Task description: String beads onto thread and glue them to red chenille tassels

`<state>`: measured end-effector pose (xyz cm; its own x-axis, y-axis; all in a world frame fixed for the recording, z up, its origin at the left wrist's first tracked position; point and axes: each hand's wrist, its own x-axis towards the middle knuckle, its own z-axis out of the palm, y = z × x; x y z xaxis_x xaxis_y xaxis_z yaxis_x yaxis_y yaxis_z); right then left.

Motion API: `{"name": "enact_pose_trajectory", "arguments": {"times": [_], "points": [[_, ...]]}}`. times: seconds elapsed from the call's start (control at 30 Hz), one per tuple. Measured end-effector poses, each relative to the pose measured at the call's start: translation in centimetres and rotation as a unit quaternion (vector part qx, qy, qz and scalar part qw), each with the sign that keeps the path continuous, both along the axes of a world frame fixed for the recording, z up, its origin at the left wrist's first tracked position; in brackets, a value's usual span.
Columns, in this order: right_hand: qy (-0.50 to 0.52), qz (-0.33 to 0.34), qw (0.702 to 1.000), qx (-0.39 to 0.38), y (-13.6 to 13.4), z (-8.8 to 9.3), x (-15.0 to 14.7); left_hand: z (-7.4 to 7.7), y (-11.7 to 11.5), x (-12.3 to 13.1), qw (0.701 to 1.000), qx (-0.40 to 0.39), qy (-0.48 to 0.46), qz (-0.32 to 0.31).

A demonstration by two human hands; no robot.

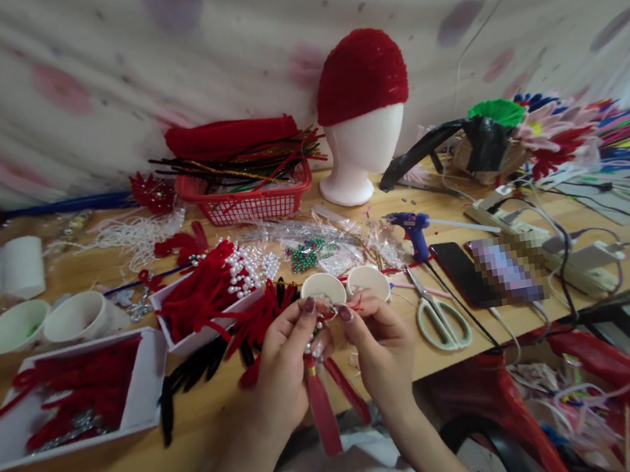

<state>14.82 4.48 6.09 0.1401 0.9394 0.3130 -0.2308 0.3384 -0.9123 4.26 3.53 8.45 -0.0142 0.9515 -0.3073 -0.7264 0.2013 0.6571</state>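
Observation:
My left hand (289, 358) is closed in a pinch on a beaded ornament (315, 338), from which red tassels (323, 416) hang. Close beside it, my right hand (382, 344) pinches a thin red cord (361, 304) at the top of the ornament, fingertips nearly touching those of the left. Just behind the fingers stand a white cup (323, 288) and another white cup (370, 283). Green-handled scissors (443, 319) lie to the right of my right hand. The exact spot where the fingertips meet is small and partly hidden.
A white tray (149, 355) of red pieces stands left. Behind are a red basket (254, 204) and a white foam head (359, 154) wearing a red cap (362, 75). A blue glue gun (414, 233), phones (463, 273) and power strips (575, 272) with cables are at right.

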Motion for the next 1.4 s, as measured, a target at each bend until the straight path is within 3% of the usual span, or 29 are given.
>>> {"name": "enact_pose_trajectory", "arguments": {"times": [0.13, 0.3, 0.47, 0.6, 0.7, 0.93, 1.13, 1.4], "points": [[-0.012, 0.035, 0.999, 0.019, 0.1, -0.3, 0.6, -0.3, -0.2, -0.1, 0.997, -0.007, 0.045, 0.060], [-0.049, 0.063, 0.996, 0.051, 0.3, -0.4, 1.1, -0.6, -0.2, 0.0, 0.992, 0.026, 0.088, 0.088], [-0.083, 0.040, 0.994, 0.064, 0.2, -0.6, 1.3, -0.7, -0.3, 0.0, 0.986, 0.040, 0.127, 0.096], [-0.190, -0.019, 0.970, 0.149, 0.2, -1.0, 1.8, -0.9, -0.4, -0.1, 0.980, 0.042, 0.176, 0.088], [-0.199, -0.011, 0.963, 0.179, 0.1, -1.2, 2.1, -1.1, -0.4, -0.1, 0.975, 0.040, 0.201, 0.085], [-0.172, 0.025, 0.973, 0.154, -0.2, -1.0, 1.8, -1.2, -0.3, -0.1, 0.973, 0.043, 0.212, 0.079], [-0.098, 0.069, 0.989, 0.083, -0.8, -1.1, 0.4, -0.9, -0.6, -0.1, 0.963, 0.080, 0.243, 0.088], [-0.039, 0.050, 0.998, -0.014, -1.2, -1.2, -0.7, -0.5, -1.3, 0.4, 0.951, 0.122, 0.267, 0.096]]}}
